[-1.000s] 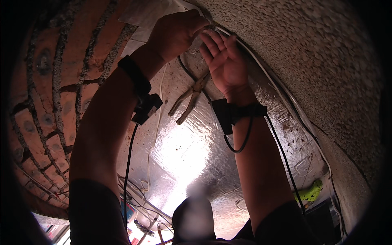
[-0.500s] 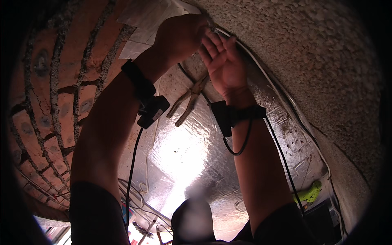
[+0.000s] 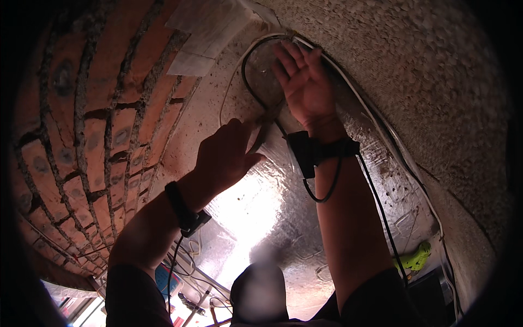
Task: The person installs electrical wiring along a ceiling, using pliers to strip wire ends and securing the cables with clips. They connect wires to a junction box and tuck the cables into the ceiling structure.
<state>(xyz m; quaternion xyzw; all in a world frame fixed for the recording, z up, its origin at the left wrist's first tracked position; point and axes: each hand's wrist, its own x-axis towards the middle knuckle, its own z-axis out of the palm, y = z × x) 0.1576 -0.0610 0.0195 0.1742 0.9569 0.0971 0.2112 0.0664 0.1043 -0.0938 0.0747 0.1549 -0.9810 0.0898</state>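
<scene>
A pair of pliers [image 3: 260, 137] with spread handles lies against the silvery surface, its jaws up beside the black cable [image 3: 244, 73]. My left hand [image 3: 222, 155] is at the pliers' handles, thumb stretched apart from the fingers. It covers one handle, and its fingertips are hidden, so a firm grip does not show. My right hand [image 3: 308, 90] is raised palm toward me, fingers extended and slightly bent. Its fingertips are close to the black and white cables at the top; contact cannot be made out. Straps with small black boxes and leads circle both wrists.
A brick wall [image 3: 87, 147] rises on the left, with a pale sheet [image 3: 190, 64] near its top. The rough pebbled wall [image 3: 419, 98] on the right has a white cable [image 3: 364, 106] along it. Loose cables, a bright green object [image 3: 417, 257] and a strong glare lie lower down.
My left hand has come down from the cables beside my right hand to the pliers' handles. The black cable's loop now shows at the top. My right hand keeps almost the same pose.
</scene>
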